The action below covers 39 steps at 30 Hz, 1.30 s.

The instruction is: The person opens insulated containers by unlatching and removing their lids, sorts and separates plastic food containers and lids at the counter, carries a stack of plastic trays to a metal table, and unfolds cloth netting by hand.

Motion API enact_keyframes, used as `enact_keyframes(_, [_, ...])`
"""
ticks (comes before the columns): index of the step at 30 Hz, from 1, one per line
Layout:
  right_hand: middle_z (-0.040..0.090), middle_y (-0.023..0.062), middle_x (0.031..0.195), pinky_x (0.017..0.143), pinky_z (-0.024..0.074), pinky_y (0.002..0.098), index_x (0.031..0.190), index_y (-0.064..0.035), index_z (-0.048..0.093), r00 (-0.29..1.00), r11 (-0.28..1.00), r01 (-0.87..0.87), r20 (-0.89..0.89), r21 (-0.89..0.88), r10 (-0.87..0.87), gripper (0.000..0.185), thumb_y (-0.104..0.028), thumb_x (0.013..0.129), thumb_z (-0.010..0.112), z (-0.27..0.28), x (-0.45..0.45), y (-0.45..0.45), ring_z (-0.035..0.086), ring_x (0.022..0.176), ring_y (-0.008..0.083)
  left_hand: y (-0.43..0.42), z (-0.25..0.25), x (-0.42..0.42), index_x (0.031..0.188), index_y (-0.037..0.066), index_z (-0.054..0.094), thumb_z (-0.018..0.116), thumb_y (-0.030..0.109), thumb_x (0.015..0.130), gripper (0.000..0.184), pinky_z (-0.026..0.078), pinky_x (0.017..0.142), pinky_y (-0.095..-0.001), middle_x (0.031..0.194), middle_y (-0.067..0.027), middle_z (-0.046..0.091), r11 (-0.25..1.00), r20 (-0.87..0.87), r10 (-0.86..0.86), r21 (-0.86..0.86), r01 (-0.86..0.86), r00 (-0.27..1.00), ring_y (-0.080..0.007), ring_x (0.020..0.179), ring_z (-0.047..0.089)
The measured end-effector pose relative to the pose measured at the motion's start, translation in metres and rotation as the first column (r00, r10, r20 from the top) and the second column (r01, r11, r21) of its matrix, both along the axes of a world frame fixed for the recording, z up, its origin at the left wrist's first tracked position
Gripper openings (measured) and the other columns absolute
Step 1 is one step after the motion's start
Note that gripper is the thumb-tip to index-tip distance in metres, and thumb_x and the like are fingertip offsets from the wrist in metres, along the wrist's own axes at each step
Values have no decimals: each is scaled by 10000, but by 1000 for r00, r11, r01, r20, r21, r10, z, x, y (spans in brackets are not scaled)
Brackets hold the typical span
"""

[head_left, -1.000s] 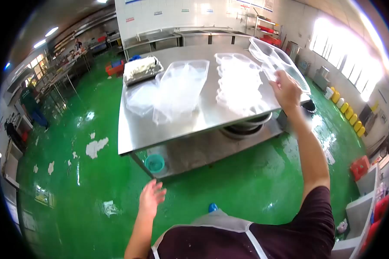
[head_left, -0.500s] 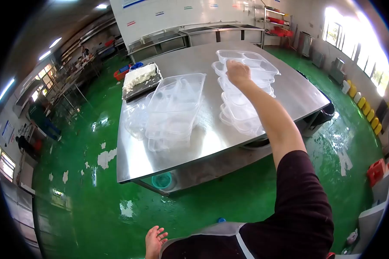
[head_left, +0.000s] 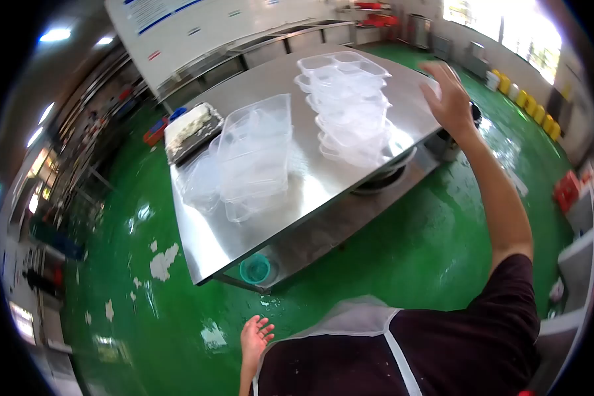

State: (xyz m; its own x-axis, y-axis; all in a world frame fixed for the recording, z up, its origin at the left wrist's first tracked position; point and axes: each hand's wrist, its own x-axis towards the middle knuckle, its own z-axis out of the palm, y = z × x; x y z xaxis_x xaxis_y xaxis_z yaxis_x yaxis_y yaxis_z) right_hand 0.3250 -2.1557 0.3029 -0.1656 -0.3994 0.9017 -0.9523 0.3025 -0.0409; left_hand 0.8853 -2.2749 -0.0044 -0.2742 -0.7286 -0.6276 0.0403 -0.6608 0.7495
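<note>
My right hand (head_left: 450, 100) is raised past the right edge of the steel table (head_left: 237, 251), thumb and fingers apart and slightly blurred, with nothing visible in it. To its left stands a stack of clear plastic compartment trays (head_left: 350, 109), staggered one on another. A second pile of clear plastic trays or lids (head_left: 254, 148) lies nearer the table's left side. My left hand (head_left: 256, 338) hangs low by the apron (head_left: 353, 319), palm up, fingers loosely spread and holding nothing.
A dark pan with a crumbly white block (head_left: 193, 129) sits at the table's back left corner. A teal basin (head_left: 255, 268) is on the lower shelf. Steel sinks (head_left: 264, 49) line the far wall, and yellow jugs (head_left: 531, 105) stand along the right wall. The green floor (head_left: 350, 264) looks wet.
My right hand has left the stack of compartment trays and swung right, opening from a closed grip. The whole view has shifted and tilted. My left hand stays low.
</note>
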Motion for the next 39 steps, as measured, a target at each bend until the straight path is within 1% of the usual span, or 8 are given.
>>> enact_keyframes(5, [573,196,1011,828,445,423,1024,-13,571,851,871,289,310,397,-423,295,-91,740,586,-233,53,205,539,967,344,-16,-36,0,1124,94,465,499,283,923,278,526,585,-362,1011,-99,586,970,-41,-212,113,216,976,-247,805,628])
enact_keyframes(8, [541,204,1017,835,450,442,979,-38,584,414,555,82,478,828,-775,307,-108,681,607,-367,231,326,522,982,359,-29,-65,-7,1124,114,469,498,289,925,267,525,610,-362,1018,-85,587,877,-78,-451,145,458,889,-243,827,626])
enact_keyframes(13, [551,153,984,821,458,446,908,-76,602,-49,460,-1,459,888,-887,202,-114,711,577,-370,522,407,542,964,334,-30,-107,-44,1126,118,487,527,320,908,300,510,612,-348,1035,-63,584,657,-133,-712,219,721,690,-224,839,606])
enact_keyframes(20, [543,120,1042,849,447,404,1003,-103,586,-482,357,343,489,869,-727,236,-173,778,580,-342,598,460,522,1027,299,47,-52,-123,1151,108,494,515,306,916,308,500,646,-311,1052,-51,590,422,-71,-904,11,907,422,-212,874,597])
enact_keyframes(25, [573,118,967,806,466,404,936,-108,609,-155,340,567,503,750,-850,185,-139,761,558,-317,621,517,556,939,292,117,-32,-135,1180,111,488,508,294,918,320,498,672,-293,1072,-48,588,290,-121,-953,-92,953,278,-193,882,599])
enact_keyframes(31, [585,96,989,825,452,390,951,-123,640,-398,-83,623,224,778,-890,201,-237,804,562,-239,677,773,532,972,276,232,-59,-97,1139,134,502,539,292,908,283,502,644,-296,1038,-37,599,170,4,-985,21,985,170,-192,859,607])
enact_keyframes(35, [584,73,1018,885,409,380,966,-107,643,-564,47,107,100,993,-820,360,-413,810,535,-222,699,905,523,1029,248,325,-99,-53,1165,135,490,586,349,872,376,510,653,-334,1060,-49,593,102,17,-995,71,992,101,-218,894,605])
enact_keyframes(39, [582,74,1029,902,403,371,982,-103,638,-358,190,263,279,946,-891,330,-374,842,512,-249,714,963,518,1027,248,427,-96,-10,1217,93,454,558,273,900,379,521,711,-365,1125,-88,557,-110,21,-993,241,964,-118,-240,896,622])
